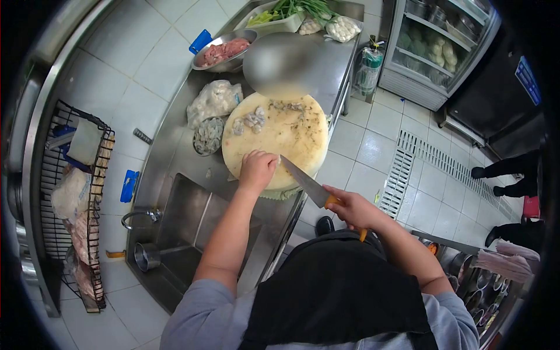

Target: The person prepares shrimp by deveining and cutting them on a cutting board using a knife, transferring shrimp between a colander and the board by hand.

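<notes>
My right hand (353,209) is wrapped round the orange handle of a knife (309,185), whose blade points up and left to the edge of a round cutting board (274,137). Over the board's lower left part is my left hand (258,169), its fingers curled close to the blade tip; whether anything is between them is hidden. Small grey pieces (254,119) lie on the upper left of the board, and dark scraps (300,114) are scattered at its upper right. A bowl of grey pieces (208,136) stands left of the board.
A plastic bag (216,103) and a metal bowl of raw meat (224,52) sit beyond the board, near green vegetables (291,10). A sink (186,216) with a tap lies at lower left. Other people's legs (513,175) show at the right.
</notes>
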The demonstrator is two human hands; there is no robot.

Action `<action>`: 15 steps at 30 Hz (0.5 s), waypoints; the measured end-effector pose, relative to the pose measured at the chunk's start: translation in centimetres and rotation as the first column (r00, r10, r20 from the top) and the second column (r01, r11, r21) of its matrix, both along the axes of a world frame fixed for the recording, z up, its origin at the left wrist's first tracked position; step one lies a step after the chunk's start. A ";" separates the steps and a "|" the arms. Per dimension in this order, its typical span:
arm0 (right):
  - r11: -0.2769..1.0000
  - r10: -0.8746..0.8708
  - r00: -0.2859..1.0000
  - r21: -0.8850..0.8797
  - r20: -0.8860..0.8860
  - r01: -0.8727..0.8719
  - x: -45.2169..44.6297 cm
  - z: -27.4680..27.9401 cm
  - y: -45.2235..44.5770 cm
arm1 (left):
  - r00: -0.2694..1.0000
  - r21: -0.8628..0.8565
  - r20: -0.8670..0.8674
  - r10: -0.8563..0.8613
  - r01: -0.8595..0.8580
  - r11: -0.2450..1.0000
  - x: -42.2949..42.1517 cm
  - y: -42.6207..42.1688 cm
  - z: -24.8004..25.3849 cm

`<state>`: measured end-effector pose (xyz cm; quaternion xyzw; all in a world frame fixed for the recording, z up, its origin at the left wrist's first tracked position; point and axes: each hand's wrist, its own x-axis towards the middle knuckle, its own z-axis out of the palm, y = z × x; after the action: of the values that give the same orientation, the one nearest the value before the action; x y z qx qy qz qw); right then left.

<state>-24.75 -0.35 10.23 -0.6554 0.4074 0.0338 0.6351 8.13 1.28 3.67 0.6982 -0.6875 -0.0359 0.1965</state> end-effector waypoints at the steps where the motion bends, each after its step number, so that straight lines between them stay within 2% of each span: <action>1: 1.000 -0.002 1.000 0.006 0.017 0.002 0.0 -0.1 0.0 | 1.000 0.015 -0.004 0.007 -0.007 1.000 0.0 0.0 0.1; 6: 0.997 -0.007 0.999 0.074 0.052 0.004 0.7 -0.9 -0.5 | 1.000 0.042 0.000 0.005 -0.005 0.999 -0.2 -0.2 0.5; 8: 0.995 -0.023 0.996 0.098 0.081 0.015 1.0 -1.1 -0.5 | 0.977 0.075 -0.190 0.101 -0.088 0.993 -0.6 -0.2 0.3; 12: 0.995 0.023 0.998 0.098 0.055 -0.028 0.7 0.4 -0.1 | 0.946 0.133 -0.229 0.229 -0.202 0.970 -0.9 -0.1 -0.9; 14: 0.993 0.054 0.998 0.101 0.020 -0.056 0.4 1.3 0.2 | 0.878 0.159 -0.338 0.339 -0.302 0.940 -0.6 -0.1 -2.1; 15: 0.991 0.051 0.999 0.119 0.018 -0.053 0.2 1.4 0.2 | 0.878 0.160 -0.336 0.341 -0.303 0.939 -0.4 -0.1 -2.7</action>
<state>-24.53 -0.13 11.62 -0.6269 0.3827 0.0699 0.6750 7.70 1.18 1.00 0.7935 -0.5115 -0.1649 0.2855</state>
